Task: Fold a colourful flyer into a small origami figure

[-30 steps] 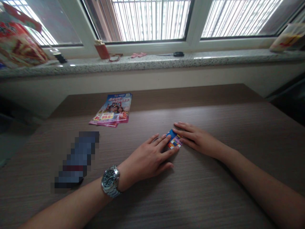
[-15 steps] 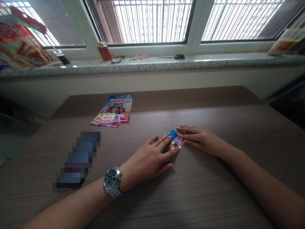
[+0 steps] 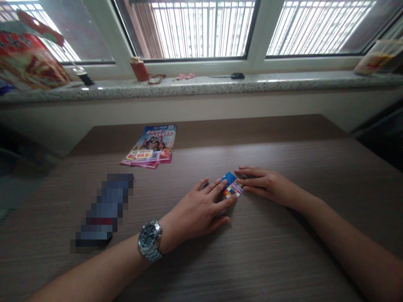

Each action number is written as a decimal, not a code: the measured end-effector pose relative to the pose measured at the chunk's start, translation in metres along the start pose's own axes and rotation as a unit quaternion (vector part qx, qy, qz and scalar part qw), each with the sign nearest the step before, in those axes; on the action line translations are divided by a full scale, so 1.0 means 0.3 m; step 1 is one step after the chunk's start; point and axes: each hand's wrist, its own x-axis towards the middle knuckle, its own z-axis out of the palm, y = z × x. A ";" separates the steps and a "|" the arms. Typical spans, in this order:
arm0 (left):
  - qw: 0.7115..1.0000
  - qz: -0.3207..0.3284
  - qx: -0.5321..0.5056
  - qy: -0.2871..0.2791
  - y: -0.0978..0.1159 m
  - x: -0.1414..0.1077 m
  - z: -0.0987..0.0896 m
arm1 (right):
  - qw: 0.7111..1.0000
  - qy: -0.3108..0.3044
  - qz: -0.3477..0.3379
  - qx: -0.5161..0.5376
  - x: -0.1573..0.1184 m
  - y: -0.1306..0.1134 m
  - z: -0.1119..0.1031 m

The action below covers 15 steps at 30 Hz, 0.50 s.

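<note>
"Fingers [image 3: 218, 189]: how do they stand?"

"On the left hand [image 3: 197, 209], spread apart, 2 tips resting on the paper [image 3: 232, 187]. On the right hand [image 3: 267, 186], stretched out and slightly parted, reaching the paper's 3 o'clock edge; whether they pinch it, I can't tell."

"And the paper?"

"Flat on the table [image 3: 283, 256], between the 2 hands, a small blue and multicoloured piece."

"How far along is it?"

"I'd judge it already folded down small, but not yet released. Any folds left to make? The view doesn't show."

"What's around it?"

"From the paper, a watch [image 3: 149, 240] on the left wrist at 8 o'clock, a dark pixelated thing [image 3: 103, 209] near 9, overlapping flyers [image 3: 154, 144] at 10, untouched. Farther out, on the sill [image 3: 189, 88]: a red case [image 3: 140, 71] at 11, scissors [image 3: 237, 76] at 12."
</note>
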 end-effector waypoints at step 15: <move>0.999 -0.010 -0.035 -0.023 -0.010 -0.010 0.002 | 0.998 0.054 0.009 -0.036 0.029 -0.078 0.009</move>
